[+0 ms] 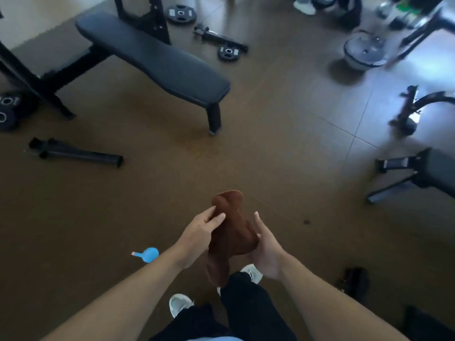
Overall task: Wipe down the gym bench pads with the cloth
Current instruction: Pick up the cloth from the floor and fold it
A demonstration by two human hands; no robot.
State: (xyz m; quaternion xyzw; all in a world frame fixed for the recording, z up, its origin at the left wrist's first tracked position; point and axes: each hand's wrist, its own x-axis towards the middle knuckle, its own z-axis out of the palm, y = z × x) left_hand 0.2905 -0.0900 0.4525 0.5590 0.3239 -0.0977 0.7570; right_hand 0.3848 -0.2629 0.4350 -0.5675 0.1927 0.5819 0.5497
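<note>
Both hands up in front of the body, apart, with the brown cloth (232, 232) between them. Left hand (197, 236): fingers mostly straight, laid on the cloth's left side, thumb under; looks like a light pinch, can't confirm. Right hand (267, 252): palm up, cupping the cloth's lower right side, fingers loosely curved under it. Cloth is bunched, not folded flat; long axis runs near-far, top lobe pointing away toward the floor (270, 134) ahead, bottom tail hanging down over the legs.

Bench pad (152, 57) sits well apart, toward the floor's far-left corner, long axis diagonal, wide end nearer, narrow end toward the rack. A second bench (438, 173) is at the floor's right edge, partly cut off.

Step in hand, as judged: readying the cloth, wiping not yet begun. To do it well: fold it into a flat palm-sized pad, close in on the bench, wipe along the pad's length in overlapping passes, include edges.
</note>
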